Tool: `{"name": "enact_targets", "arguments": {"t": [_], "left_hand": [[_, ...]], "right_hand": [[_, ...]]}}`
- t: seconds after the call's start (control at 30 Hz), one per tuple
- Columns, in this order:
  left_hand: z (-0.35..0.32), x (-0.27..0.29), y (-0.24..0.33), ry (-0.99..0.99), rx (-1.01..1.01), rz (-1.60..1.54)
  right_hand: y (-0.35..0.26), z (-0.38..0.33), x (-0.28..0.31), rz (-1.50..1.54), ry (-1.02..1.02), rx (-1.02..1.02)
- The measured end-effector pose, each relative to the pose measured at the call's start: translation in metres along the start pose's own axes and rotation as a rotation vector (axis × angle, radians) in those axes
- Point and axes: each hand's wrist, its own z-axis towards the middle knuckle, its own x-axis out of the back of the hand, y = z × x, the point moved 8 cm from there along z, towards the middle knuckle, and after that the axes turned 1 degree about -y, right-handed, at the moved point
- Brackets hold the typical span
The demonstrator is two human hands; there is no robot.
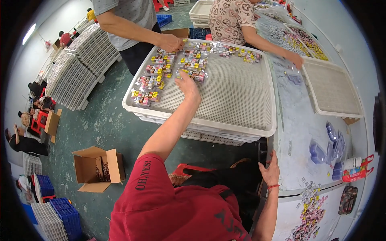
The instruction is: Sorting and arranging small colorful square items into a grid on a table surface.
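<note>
1. Nearest is the right hand [270, 172], fingers spread wide, resting on the edge of the tabletop [297, 132]; it holds nothing.
2. Left hand [187, 85] reaches over the white perforated tray [237, 96], fingers loosely open, touching a small colourful packet [192, 74].
3. More packet rows [169, 68] lie just beyond and left of this hand.

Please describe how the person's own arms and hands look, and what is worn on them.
Both forearms are bare. The left hand wears nothing visible. The right hand has a thin red wristband. The left upper arm has a short red sleeve with dark lettering.
</note>
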Motion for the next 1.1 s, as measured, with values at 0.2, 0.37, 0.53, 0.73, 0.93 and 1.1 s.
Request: {"name": "enact_targets", "arguments": {"t": [0.2, 0.37, 0.53, 0.73, 0.93, 1.1], "left_hand": [[-0.002, -0.007, 0.01, -0.072, -0.061, -0.052], [-0.009, -0.007, 0.011, -0.058, -0.082, -0.051], [-0.046, -0.019, 0.016, -0.301, -0.023, -0.163], [-0.067, -0.02, -0.003, -0.405, 0.087, -0.152], [-0.084, -0.02, 0.008, -0.503, 0.091, -0.253], [-0.066, 0.015, -0.008, -0.267, 0.168, -0.155]], "right_hand": [[0.002, 0.0, -0.001, 0.015, 0.007, -0.004], [0.001, -0.002, 0.0, 0.023, -0.001, -0.011], [0.005, -0.005, 0.003, 0.021, 0.028, -0.019], [0.01, -0.001, -0.002, 0.058, 0.027, -0.035], [0.0, 0.007, 0.012, 0.153, 0.064, -0.042], [-0.05, 0.032, 0.052, 0.206, 0.263, -0.041]]}}
